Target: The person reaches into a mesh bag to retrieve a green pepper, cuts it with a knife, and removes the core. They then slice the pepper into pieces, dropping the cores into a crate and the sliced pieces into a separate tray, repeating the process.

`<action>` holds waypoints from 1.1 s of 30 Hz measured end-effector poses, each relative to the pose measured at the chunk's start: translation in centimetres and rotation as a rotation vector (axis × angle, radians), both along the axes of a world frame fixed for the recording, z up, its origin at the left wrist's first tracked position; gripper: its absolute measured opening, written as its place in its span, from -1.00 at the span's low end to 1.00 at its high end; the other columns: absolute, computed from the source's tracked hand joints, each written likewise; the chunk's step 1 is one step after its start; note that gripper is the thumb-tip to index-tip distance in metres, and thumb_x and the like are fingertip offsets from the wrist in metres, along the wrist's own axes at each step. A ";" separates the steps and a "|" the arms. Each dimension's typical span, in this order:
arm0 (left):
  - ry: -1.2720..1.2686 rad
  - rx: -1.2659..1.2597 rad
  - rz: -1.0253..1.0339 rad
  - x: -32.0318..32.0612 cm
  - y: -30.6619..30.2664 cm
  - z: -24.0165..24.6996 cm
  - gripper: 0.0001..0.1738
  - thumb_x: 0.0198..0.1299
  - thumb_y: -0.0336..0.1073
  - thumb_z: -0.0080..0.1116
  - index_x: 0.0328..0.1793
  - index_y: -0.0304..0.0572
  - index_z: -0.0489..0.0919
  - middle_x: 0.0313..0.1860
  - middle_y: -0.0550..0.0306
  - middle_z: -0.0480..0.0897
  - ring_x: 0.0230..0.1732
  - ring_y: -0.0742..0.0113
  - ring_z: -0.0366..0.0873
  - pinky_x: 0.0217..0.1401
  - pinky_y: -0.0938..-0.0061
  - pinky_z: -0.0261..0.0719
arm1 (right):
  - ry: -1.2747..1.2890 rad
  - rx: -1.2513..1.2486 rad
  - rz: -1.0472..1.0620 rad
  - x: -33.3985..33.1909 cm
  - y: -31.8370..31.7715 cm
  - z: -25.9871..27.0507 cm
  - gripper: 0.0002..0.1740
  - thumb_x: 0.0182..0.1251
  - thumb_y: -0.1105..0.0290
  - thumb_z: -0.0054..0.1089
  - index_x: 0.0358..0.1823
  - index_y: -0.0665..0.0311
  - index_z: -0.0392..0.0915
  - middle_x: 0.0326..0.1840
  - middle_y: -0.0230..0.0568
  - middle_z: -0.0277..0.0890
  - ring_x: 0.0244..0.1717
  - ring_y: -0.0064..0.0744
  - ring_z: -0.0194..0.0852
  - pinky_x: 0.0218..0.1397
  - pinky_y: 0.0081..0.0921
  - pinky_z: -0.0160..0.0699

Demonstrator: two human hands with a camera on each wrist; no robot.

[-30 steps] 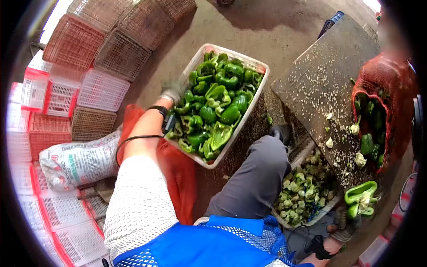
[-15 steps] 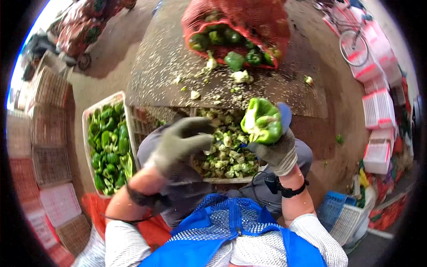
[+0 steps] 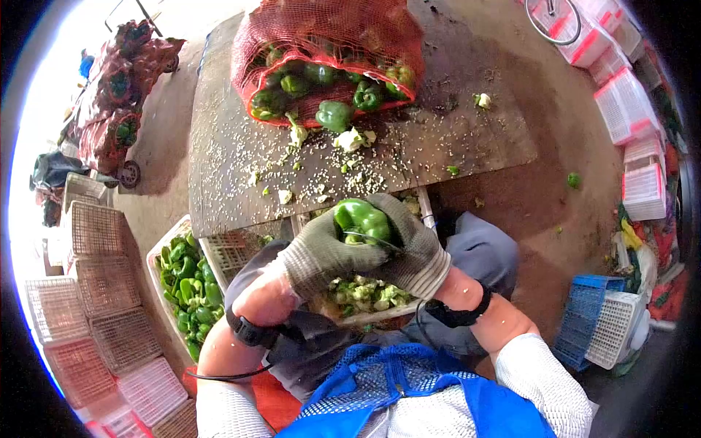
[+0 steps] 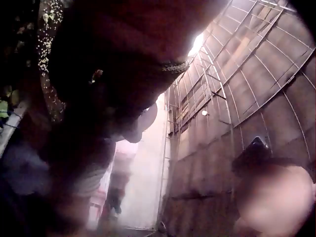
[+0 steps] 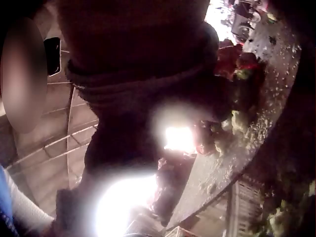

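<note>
In the head view both gloved hands close around one green bell pepper (image 3: 361,218) over my lap. My left hand (image 3: 328,252) wraps it from the left and my right hand (image 3: 416,252) cups it from the right. Under the hands a white crate of pepper scraps (image 3: 365,296) shows between my knees. Ahead lies a seed-strewn board (image 3: 438,146), and on it a red mesh sack of green peppers (image 3: 328,51) lies open. The wrist views are dark and show only glove backs against a roof.
A white crate of cut green peppers (image 3: 186,288) stands at my left. Stacked empty baskets (image 3: 95,292) fill the left side; more pink crates (image 3: 628,109) stand at the right, and blue and white baskets (image 3: 599,325) lie lower right. Pepper cores (image 3: 350,139) dot the board.
My head has turned from the left crate to the board. The left hand came off that crate and joined the right hand on the pepper, which has dropped lower.
</note>
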State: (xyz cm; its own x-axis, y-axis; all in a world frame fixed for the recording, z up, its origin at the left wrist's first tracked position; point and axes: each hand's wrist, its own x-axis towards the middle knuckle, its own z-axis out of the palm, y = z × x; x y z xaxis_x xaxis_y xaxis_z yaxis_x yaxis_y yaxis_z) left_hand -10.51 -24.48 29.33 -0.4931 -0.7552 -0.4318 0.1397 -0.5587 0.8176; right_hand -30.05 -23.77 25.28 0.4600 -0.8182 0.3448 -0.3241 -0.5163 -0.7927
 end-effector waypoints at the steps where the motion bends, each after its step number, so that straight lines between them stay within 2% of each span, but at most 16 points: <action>1: -0.028 0.007 0.012 0.5 -0.3 -0.6 -0.38 -0.01 -0.35 0.50 0.23 -0.20 0.53 0.05 0.21 0.67 0.07 0.35 0.62 0.22 0.42 0.56 | -0.190 0.214 0.028 0.1 -0.4 -0.2 -0.03 0.03 0.23 0.56 0.43 0.33 0.20 0.31 -0.01 0.38 0.34 -0.12 0.37 0.42 -0.32 0.32; 3: -0.106 -0.011 0.049 1.3 -1.2 -2.4 -0.38 0.01 -0.33 0.50 0.23 -0.20 0.52 0.04 0.21 0.67 0.06 0.36 0.62 0.22 0.41 0.56 | -0.573 0.641 0.090 0.5 -1.4 -0.2 0.09 -0.11 0.13 0.67 0.43 0.35 0.22 0.30 -0.07 0.40 0.35 -0.28 0.36 0.42 -0.38 0.32; 4: -0.130 -0.004 0.137 1.0 -1.4 -2.3 -0.40 0.02 -0.31 0.51 0.20 -0.21 0.53 0.04 0.21 0.67 0.05 0.36 0.62 0.21 0.40 0.56 | -0.230 0.382 0.069 -0.7 -2.5 0.4 0.10 -0.15 0.07 0.68 0.41 0.35 0.27 0.33 -0.12 0.38 0.33 -0.32 0.36 0.41 -0.39 0.33; 7: -0.109 0.089 0.143 1.4 -2.5 -4.8 -0.42 0.03 -0.31 0.50 0.19 -0.20 0.53 0.04 0.20 0.67 0.04 0.37 0.62 0.23 0.40 0.55 | -0.019 0.324 0.011 -2.1 -4.1 0.2 0.11 -0.15 -0.15 0.60 0.38 0.32 0.32 0.31 -0.08 0.40 0.33 -0.24 0.35 0.38 -0.35 0.34; 8: -0.060 0.058 0.099 1.2 -2.8 -5.9 -0.48 0.06 -0.49 0.44 0.18 -0.20 0.52 -0.03 0.23 0.65 -0.06 0.45 0.60 0.10 0.51 0.59 | -0.034 0.357 0.008 -2.0 -4.2 -0.3 0.11 -0.14 -0.18 0.59 0.39 0.30 0.33 0.31 -0.07 0.40 0.33 -0.22 0.35 0.38 -0.34 0.34; 9: -0.094 0.124 0.089 0.3 -3.0 -4.9 -0.48 0.06 -0.49 0.45 0.17 -0.20 0.52 -0.01 0.23 0.65 -0.02 0.44 0.59 0.12 0.49 0.60 | -0.048 0.390 0.006 -1.7 -4.3 -0.7 0.11 -0.14 -0.20 0.57 0.39 0.29 0.33 0.31 -0.06 0.40 0.33 -0.20 0.36 0.39 -0.33 0.33; 12: -0.157 -0.084 -0.026 -1.5 -3.4 -4.9 -0.40 0.05 -0.39 0.51 0.21 -0.21 0.48 0.02 0.24 0.64 0.04 0.48 0.57 0.16 0.50 0.57 | -0.035 0.438 -0.001 -1.1 -4.9 -1.4 0.11 -0.13 -0.20 0.57 0.39 0.28 0.32 0.29 -0.05 0.42 0.33 -0.14 0.36 0.46 -0.31 0.21; 15: -0.092 -0.162 -0.001 -1.7 -2.6 -7.6 -0.37 0.04 -0.37 0.52 0.26 -0.17 0.51 0.08 0.24 0.65 0.10 0.43 0.57 0.22 0.45 0.52 | -0.136 0.612 -0.021 -0.6 -5.4 -0.3 0.05 -0.09 -0.06 0.61 0.41 0.27 0.32 0.22 -0.08 0.50 0.32 -0.21 0.38 0.60 -0.31 -0.11; 17: -0.078 -0.154 -0.107 -1.2 -3.1 -4.9 -0.32 0.13 -0.40 0.45 0.37 -0.16 0.39 0.19 0.24 0.57 0.18 0.45 0.50 0.28 0.45 0.49 | -0.078 0.638 0.025 -0.7 -5.8 -0.4 0.01 -0.06 0.01 0.61 0.41 0.24 0.32 0.20 -0.10 0.53 0.31 -0.27 0.41 0.62 -0.33 -0.19; 18: -0.024 -0.127 -0.095 -1.3 -3.1 -4.4 -0.29 0.12 -0.42 0.44 0.39 -0.15 0.37 0.19 0.25 0.57 0.19 0.45 0.50 0.27 0.45 0.49 | -0.054 0.503 0.058 -0.7 -5.7 -0.5 -0.11 0.01 0.21 0.52 0.42 0.13 0.32 0.20 -0.17 0.51 0.16 -0.39 0.48 0.28 -0.41 0.46; 20: 0.046 0.021 -0.114 -0.7 -2.4 -5.2 -0.32 0.08 -0.46 0.46 0.35 -0.16 0.43 0.15 0.24 0.60 0.16 0.44 0.52 0.26 0.46 0.50 | -0.099 0.631 0.155 -0.7 -5.6 -0.6 -0.09 0.00 0.17 0.53 0.43 0.13 0.32 0.13 -0.20 0.56 0.12 -0.43 0.50 0.26 -0.42 0.47; 21: -0.029 -0.070 -0.220 -0.2 -2.4 -5.2 -0.35 0.06 -0.45 0.48 0.31 -0.17 0.47 0.13 0.22 0.62 0.14 0.44 0.53 0.24 0.47 0.50 | -0.145 0.705 0.228 -0.7 -5.5 -0.6 -0.09 0.00 0.17 0.53 0.43 0.13 0.32 0.12 -0.20 0.57 0.12 -0.44 0.50 0.26 -0.43 0.47; 25: 0.064 -0.042 -0.473 2.5 -1.9 -5.5 -0.39 -0.02 -0.36 0.57 0.19 -0.18 0.55 0.08 0.19 0.65 0.09 0.48 0.54 0.16 0.45 0.55 | 0.079 0.910 0.315 -0.3 -5.0 1.3 -0.09 -0.04 0.23 0.50 0.42 0.13 0.32 0.10 -0.22 0.60 0.06 -0.42 0.55 0.21 -0.41 0.52; 26: 0.151 -0.380 -0.521 2.3 -2.2 -6.6 -0.37 -0.05 -0.36 0.58 0.19 -0.19 0.56 0.02 0.18 0.67 0.04 0.49 0.56 0.09 0.46 0.59 | -0.027 0.766 0.311 -0.1 -4.2 0.1 -0.07 -0.08 0.26 0.48 0.43 0.16 0.31 0.09 -0.24 0.61 0.04 -0.43 0.56 0.20 -0.43 0.53; 29: 0.248 -0.356 -0.728 3.2 -3.0 -8.9 -0.38 -0.03 -0.35 0.57 0.19 -0.21 0.56 -0.03 0.18 0.69 -0.01 0.50 0.57 0.04 0.46 0.62 | -0.250 0.977 0.266 -0.1 -3.7 -1.3 -0.08 -0.09 0.28 0.48 0.41 0.26 0.32 0.13 -0.26 0.59 0.10 -0.44 0.54 0.26 -0.45 0.49; 33: 0.176 -0.234 -0.557 4.1 -3.8 -4.9 -0.38 -0.10 -0.27 0.61 0.12 -0.21 0.58 -0.03 0.20 0.68 -0.02 0.49 0.55 0.04 0.42 0.61 | -0.476 1.155 0.164 -0.7 -4.1 -1.4 -0.10 -0.05 0.23 0.46 0.39 0.34 0.34 0.20 -0.24 0.56 0.17 -0.43 0.52 0.32 -0.44 0.45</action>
